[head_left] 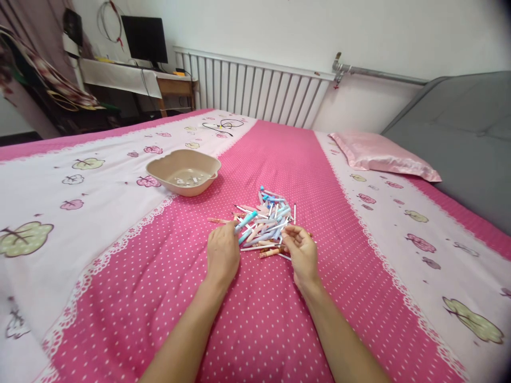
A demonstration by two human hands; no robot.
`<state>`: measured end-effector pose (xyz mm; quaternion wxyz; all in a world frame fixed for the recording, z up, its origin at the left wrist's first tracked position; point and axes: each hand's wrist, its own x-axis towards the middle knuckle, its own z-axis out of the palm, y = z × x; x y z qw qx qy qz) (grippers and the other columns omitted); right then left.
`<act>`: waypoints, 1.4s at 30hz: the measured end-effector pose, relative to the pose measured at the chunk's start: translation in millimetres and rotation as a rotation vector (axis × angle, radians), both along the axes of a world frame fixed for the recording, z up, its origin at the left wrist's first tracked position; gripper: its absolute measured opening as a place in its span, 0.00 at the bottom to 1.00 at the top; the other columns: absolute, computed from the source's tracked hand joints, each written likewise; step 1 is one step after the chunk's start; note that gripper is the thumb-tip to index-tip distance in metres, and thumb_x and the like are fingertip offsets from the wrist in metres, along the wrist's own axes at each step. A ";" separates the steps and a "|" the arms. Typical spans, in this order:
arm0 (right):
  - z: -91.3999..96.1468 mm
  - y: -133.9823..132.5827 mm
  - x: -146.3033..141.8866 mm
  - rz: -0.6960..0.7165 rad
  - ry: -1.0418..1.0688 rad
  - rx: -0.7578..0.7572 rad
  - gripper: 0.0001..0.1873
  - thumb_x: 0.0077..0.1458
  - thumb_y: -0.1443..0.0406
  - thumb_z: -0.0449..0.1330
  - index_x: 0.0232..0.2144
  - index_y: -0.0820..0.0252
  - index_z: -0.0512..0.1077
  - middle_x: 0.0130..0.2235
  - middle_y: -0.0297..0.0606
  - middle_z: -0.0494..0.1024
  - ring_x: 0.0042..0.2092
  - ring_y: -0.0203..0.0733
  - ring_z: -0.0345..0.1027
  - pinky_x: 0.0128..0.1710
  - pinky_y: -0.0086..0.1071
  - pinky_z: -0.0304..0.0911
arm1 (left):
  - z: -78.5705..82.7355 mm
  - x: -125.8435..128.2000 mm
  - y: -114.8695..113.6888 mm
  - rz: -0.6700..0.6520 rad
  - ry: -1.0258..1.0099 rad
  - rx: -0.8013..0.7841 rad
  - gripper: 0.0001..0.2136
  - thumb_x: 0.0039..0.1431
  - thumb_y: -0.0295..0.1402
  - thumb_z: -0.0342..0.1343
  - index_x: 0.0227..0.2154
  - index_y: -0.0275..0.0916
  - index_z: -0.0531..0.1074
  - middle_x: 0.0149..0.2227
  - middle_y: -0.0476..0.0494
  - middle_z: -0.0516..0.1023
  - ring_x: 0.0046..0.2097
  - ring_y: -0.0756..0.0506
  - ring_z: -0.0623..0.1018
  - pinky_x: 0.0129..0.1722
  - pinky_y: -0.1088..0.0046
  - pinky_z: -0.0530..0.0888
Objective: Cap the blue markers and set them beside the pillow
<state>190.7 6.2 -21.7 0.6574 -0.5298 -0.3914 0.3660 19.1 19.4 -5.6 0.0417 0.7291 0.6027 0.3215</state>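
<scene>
My left hand (pixel 223 249) is closed around a turquoise pen (pixel 246 221), whose bright end points up and away to the right. My right hand (pixel 302 250) has thumb and fingertips pinched together at the right edge of the pile; whatever is between them is too small to make out. Between and just beyond both hands lies a loose heap of pens and thin refills (pixel 266 226) in white, pink, lilac and blue. An orange-patterned pen (pixel 270 252) lies at its near edge, close to my right hand.
A beige plastic basin (pixel 183 159) with small white pieces inside stands left of the heap on the pink dotted bedspread (pixel 255 319). Farther back lies a black cable (pixel 225 126). A pink pillow (pixel 383 157) rests at right. A radiator (pixel 255 85) and a desk with a monitor (pixel 146 40) stand behind.
</scene>
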 end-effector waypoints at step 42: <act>16.9 -11.2 -8.9 -0.057 -0.034 0.203 0.17 0.46 0.61 0.64 0.40 0.60 0.72 0.32 0.37 0.78 0.31 0.39 0.73 0.27 0.30 0.69 | -4.3 17.7 -25.6 -0.241 -0.131 -0.022 0.13 0.59 0.26 0.42 0.43 0.38 0.68 0.38 0.42 0.77 0.39 0.43 0.75 0.39 0.68 0.70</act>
